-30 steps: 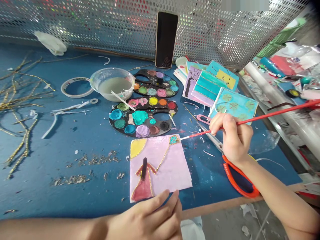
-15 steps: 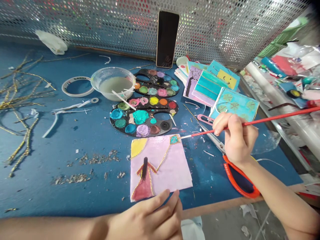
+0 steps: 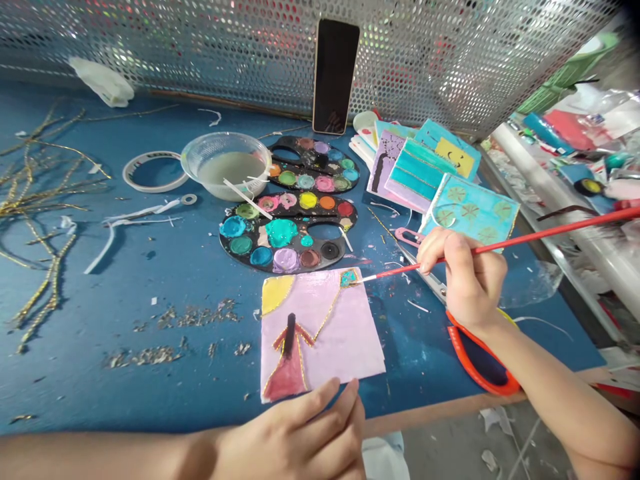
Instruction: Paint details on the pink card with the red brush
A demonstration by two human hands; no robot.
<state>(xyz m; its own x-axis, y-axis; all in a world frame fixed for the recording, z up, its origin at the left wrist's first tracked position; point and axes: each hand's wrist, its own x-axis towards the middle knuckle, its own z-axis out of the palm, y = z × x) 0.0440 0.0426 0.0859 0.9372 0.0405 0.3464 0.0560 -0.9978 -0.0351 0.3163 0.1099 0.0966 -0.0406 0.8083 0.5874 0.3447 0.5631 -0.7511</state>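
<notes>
My right hand grips a red-handled paintbrush, its tip on the small teal kite shape at the top right of a lilac painted card. Gold cord outlines the kite, its string and a figure in a dark red dress; a yellow corner is painted at top left. My left hand lies at the card's lower edge, fingers extended and fingertips touching it, holding nothing. Orange-handled scissors lie partly beneath my right hand and wrist.
Behind the card are two paint palettes, a plastic bowl of cloudy water and a tape roll. A phone leans on the perforated metal panel. Painted cards are piled at right; gold cords lie left.
My right hand has shifted slightly left with the paintbrush, whose tip has moved from the kite's right edge further onto it. My left hand stays in place.
</notes>
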